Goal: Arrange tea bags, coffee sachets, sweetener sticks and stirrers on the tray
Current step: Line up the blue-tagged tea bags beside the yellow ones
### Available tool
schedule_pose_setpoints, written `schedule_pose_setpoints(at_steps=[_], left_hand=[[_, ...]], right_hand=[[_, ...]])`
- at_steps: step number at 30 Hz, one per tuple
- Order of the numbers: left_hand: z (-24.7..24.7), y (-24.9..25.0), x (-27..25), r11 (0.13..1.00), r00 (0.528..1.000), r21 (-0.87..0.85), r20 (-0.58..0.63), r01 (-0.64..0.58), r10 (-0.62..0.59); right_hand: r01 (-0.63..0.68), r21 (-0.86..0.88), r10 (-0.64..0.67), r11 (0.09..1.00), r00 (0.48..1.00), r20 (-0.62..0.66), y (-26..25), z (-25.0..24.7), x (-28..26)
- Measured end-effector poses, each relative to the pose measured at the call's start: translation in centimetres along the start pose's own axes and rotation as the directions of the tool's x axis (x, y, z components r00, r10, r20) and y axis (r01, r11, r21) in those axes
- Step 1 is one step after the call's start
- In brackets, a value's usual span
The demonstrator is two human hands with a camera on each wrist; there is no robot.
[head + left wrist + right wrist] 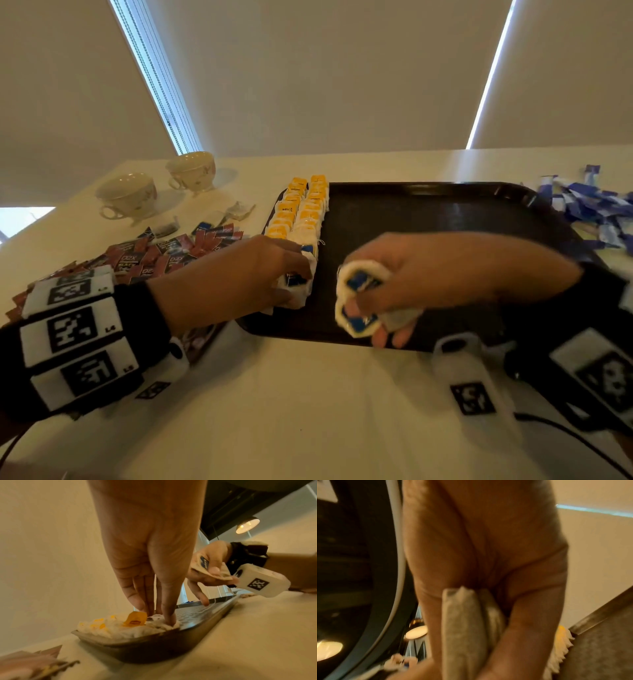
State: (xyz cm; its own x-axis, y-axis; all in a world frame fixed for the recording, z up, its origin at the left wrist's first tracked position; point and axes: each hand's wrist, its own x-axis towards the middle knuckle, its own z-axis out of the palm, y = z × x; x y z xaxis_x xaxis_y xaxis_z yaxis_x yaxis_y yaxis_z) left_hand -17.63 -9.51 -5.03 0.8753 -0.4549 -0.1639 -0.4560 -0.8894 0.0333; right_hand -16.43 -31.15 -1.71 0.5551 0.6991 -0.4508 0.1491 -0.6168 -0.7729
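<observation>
Reaching across a cream table (308, 394), a person's left hand (236, 274) presses its fingertips onto blue-tagged tea bags (298, 277) at the near end of two rows lined along the left edge of a dark tray (445, 212). Yellow-tagged tea bags (301, 209) fill the rest of those rows. The right hand (428, 284) hovers above the tray's near middle, fingers curled round a small bunch of held tea bags (359, 301) with blue tags. Red and black coffee sachets (154, 257) lie heaped on the table left of the tray, two teacups (157, 192) stand beyond them, and blue and white sweetener sticks (589, 209) are piled past the tray's right edge.

From the left wrist, the left hand (147, 547) points straight down, fingers (169, 608) held close together and nearly straight, tips pushed into the white tea bags at the tray's corner (137, 646), beside a raised yellow tag (135, 619). Behind, the right hand (205, 568) pinches its tea bags (205, 566) above the tray, one finger stretched down toward the tray floor.

From the right wrist, blurred, the right hand (479, 554) has thumb and fingers clamped on pale tea bags (464, 628); the tray (599, 649) and the edge of the yellow-tagged row (561, 635) show at lower right.
</observation>
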Motion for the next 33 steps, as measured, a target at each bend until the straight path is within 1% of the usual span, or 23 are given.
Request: schedule_pose_setpoints(at_steps=[3, 9, 11, 14, 17, 20, 21, 23, 24, 25, 28, 31, 33], left_hand=[[0.2, -0.1, 0.0, 0.999, 0.999, 0.033, 0.005, -0.035, 0.035], [1.0, -0.8, 0.4, 0.999, 0.999, 0.017, -0.017, -0.043, 0.044], [1.3, -0.9, 0.5, 0.999, 0.999, 0.035, -0.03, -0.041, 0.042], [1.5, -1.1, 1.1, 0.998, 0.999, 0.064, -0.027, -0.024, 0.025], [1.3, -1.0, 1.5, 0.999, 1.0, 0.037, -0.014, -0.01, 0.011], [0.4, -0.7, 1.0, 1.0, 0.997, 0.001, -0.069, -0.014, 0.014], [-0.2, -0.8, 0.5, 0.999, 0.995, -0.036, -0.104, -0.006, 0.003], [-1.4, -1.3, -0.9, 0.995, 0.978, -0.094, -0.21, -0.018, -0.002], [-1.9, -1.6, -1.6, 0.994, 0.967, -0.099, -0.256, -0.034, 0.007], [-2.1, -2.0, -2.4, 0.995, 0.962, -0.091, -0.271, -0.037, 0.011], [-1.0, -2.2, -3.9, 1.0, 0.983, -0.02, -0.186, 0.005, -0.008], [1.0, -2.0, -4.2, 0.999, 0.985, 0.03, -0.166, -0.038, 0.043], [1.6, -1.5, -4.3, 0.999, 0.996, 0.035, -0.091, -0.016, 0.019]], right_hand=[[-0.063, -0.024, 0.062, 0.998, 0.998, -0.03, 0.6, 1.4, 0.7], [-0.14, -0.047, 0.138, 0.989, 0.989, -0.054, 0.9, 1.7, 0.3], [-0.153, -0.054, 0.151, 0.987, 0.988, -0.044, 0.7, 1.8, 0.0], [-0.154, -0.067, 0.155, 0.986, 0.988, 0.004, 0.3, 1.7, -0.3], [-0.158, -0.076, 0.16, 0.985, 0.987, 0.028, 0.2, 1.4, -0.4], [-0.171, -0.074, 0.174, 0.982, 0.984, 0.035, 0.2, 1.5, -0.4], [-0.173, -0.065, 0.175, 0.983, 0.984, 0.026, 0.2, 1.5, -0.4], [-0.166, -0.032, 0.165, 0.986, 0.986, -0.017, 0.3, 1.5, -0.5], [-0.158, -0.021, 0.158, 0.987, 0.987, -0.038, 0.3, 1.5, -0.6], [-0.149, -0.015, 0.148, 0.989, 0.988, -0.047, 0.2, 1.4, -0.6], [-0.145, -0.02, 0.144, 0.989, 0.989, -0.013, -0.2, 1.8, -0.6], [-0.155, -0.077, 0.158, 0.985, 0.987, 0.04, -0.6, 2.5, -0.2], [-0.151, -0.102, 0.156, 0.983, 0.987, 0.035, -0.7, 2.8, 0.0]])
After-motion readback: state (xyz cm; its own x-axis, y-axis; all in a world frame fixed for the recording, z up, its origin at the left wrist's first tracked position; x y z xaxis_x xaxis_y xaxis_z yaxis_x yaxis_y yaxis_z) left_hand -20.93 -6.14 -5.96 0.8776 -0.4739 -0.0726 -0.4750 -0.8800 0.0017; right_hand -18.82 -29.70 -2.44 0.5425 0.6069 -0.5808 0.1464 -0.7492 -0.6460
